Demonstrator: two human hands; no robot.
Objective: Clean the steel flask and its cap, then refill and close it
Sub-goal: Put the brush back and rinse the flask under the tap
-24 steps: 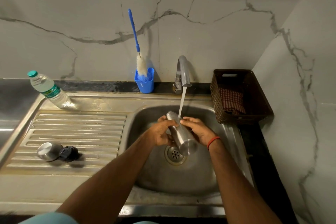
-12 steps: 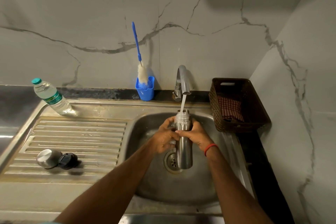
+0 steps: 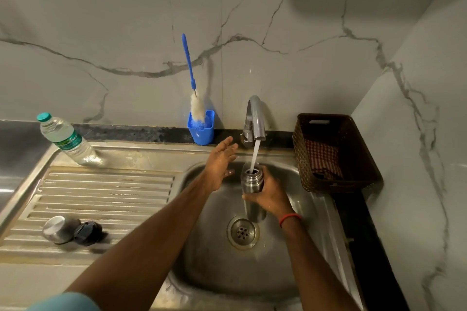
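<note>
Nearest, well left of the tap (image 3: 255, 118) and toward the viewer: steel cap (image 3: 58, 229) and black inner stopper (image 3: 87, 233), touching, lying on the ribbed drainboard (image 3: 106, 192). Both off the flask, neither in a hand.

Straight below the tap: steel flask (image 3: 251, 179), upright, open mouth under the water stream (image 3: 254, 155), held over the sink basin (image 3: 214, 260). Right hand (image 3: 271, 193) wrapped round its body below the shoulder, fingers curled, firm grip.

Just left of the tap: left hand (image 3: 219, 166), flat, fingers straight and spread, nothing held, stretched toward the tap's base.

Step in hand, by judgement: running water into the flask. Rinse or refill, cannot tell which. Next move probably calls for the free hand at the tap lever to cut the flow before overflow, or at the brush for a scrub.

Further back, left of the tap: blue holder (image 3: 202, 129) with blue-handled bottle brush (image 3: 188, 63), against the wall. Far left of the tap: plastic water bottle (image 3: 66, 141), teal cap, green label, writing too small to read. Right of the tap: brown woven basket (image 3: 353, 134), checked cloth (image 3: 322, 159) inside. No other lettering legible.
</note>
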